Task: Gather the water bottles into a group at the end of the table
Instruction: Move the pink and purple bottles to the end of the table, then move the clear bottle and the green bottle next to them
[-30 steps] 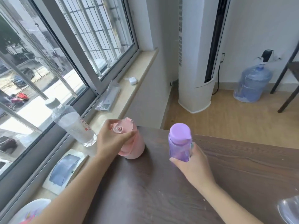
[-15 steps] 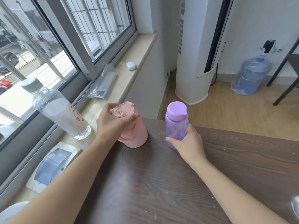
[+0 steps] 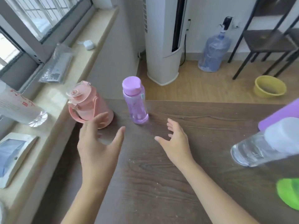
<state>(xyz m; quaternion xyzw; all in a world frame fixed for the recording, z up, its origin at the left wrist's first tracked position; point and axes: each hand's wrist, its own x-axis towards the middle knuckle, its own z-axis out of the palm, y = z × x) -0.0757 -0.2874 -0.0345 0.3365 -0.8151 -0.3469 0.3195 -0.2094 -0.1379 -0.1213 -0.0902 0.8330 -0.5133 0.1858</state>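
Note:
A pink bottle (image 3: 88,104) with a clear lid and a carry strap stands at the far left corner of the dark wooden table (image 3: 153,175). Just to its right stands a purple bottle (image 3: 135,101) with a lilac cap. My left hand (image 3: 98,146) hovers open a little nearer than the pink bottle, fingers spread, holding nothing. My right hand (image 3: 175,143) is open too, near the purple bottle but apart from it. At the right edge a clear bottle (image 3: 265,146) with a white cap, a purple thing (image 3: 284,112) and a green thing (image 3: 289,193) show in part.
A clear plastic water bottle (image 3: 21,109) stands on the windowsill (image 3: 53,101) to the left, with a white box (image 3: 11,156), a plastic-wrapped pack (image 3: 56,65) and a small white case (image 3: 88,44). Beyond the table: a tall white air conditioner (image 3: 163,38), a water jug (image 3: 213,52), a yellow basin (image 3: 269,86), dark stools (image 3: 267,39).
Both hands have let go of the pink and purple bottles and drawn back toward me, open. The view has tilted down and to the right, showing more bottles at the right edge.

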